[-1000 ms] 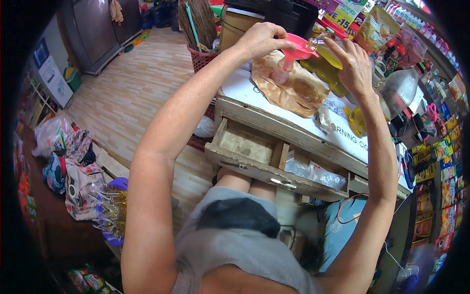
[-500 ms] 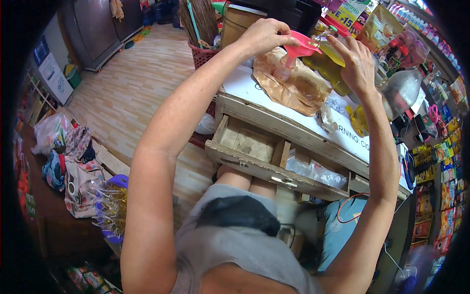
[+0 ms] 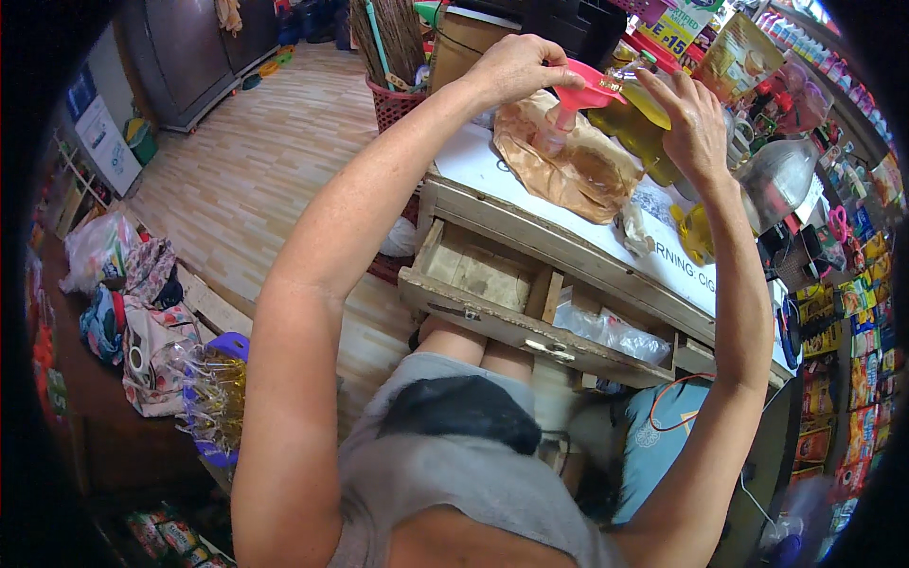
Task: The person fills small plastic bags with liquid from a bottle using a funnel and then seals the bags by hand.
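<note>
My left hand (image 3: 521, 71) pinches the rim of a pink funnel (image 3: 584, 95) between thumb and fingers. The funnel's spout goes down into a small clear bottle (image 3: 550, 142), which stands on a crumpled brown paper bag (image 3: 592, 180). On the other side, my right hand (image 3: 691, 118) is closed on a small clear, shiny container (image 3: 620, 78), tipped with its end over the funnel's rim. Its exact kind is hard to make out. Behind the funnel rests a large bottle of yellow-green liquid (image 3: 625, 131).
Below the white tabletop (image 3: 464, 163) a wooden drawer (image 3: 478, 317) is pulled out, with clear plastic bags (image 3: 615, 331) in its right part. A bag of yellow liquid (image 3: 696, 237) lies by my right forearm. Brooms stand in a pink basket (image 3: 393, 104) at the far left of the table.
My right hand and the small container have shifted very slightly over the funnel. My left hand keeps its grip on the funnel rim.
</note>
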Motion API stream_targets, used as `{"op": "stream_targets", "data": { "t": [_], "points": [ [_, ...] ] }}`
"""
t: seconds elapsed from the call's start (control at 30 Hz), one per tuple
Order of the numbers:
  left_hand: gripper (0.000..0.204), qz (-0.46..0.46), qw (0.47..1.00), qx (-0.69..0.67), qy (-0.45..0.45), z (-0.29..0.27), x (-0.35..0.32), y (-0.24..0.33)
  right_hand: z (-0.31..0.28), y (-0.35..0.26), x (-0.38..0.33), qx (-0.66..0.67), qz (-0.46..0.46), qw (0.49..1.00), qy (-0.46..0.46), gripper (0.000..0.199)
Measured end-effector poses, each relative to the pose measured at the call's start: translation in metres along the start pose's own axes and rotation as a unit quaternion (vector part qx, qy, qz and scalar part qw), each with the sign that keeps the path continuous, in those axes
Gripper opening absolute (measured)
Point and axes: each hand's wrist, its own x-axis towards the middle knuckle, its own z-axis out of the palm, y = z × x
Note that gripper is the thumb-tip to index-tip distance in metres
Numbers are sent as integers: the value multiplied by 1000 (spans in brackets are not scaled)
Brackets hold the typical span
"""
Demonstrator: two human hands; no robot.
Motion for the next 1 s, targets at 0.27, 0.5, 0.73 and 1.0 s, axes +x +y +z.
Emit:
{"op": "stream_targets", "data": {
  "t": [0.27, 0.5, 0.73, 1.0],
  "points": [
    [39, -14, 1000, -7, -5, -1, -1, 2, -3, -1, 1, 3, 1, 1000, -10, 65],
    [41, -17, 1000, -2, -12, -2, -2, 4, -3, -1, 0, 8, 4, 1000, -17, 63],
    [41, -14, 1000, -4, 0, 1, -2, 1, -5, -2, 1, 9, 6, 1000, -28, 65],
    [42, -13, 1000, 6, 3, 0, -3, 2, -3, -3, 0, 10, 4, 1000, -15, 68]
  ]
}}
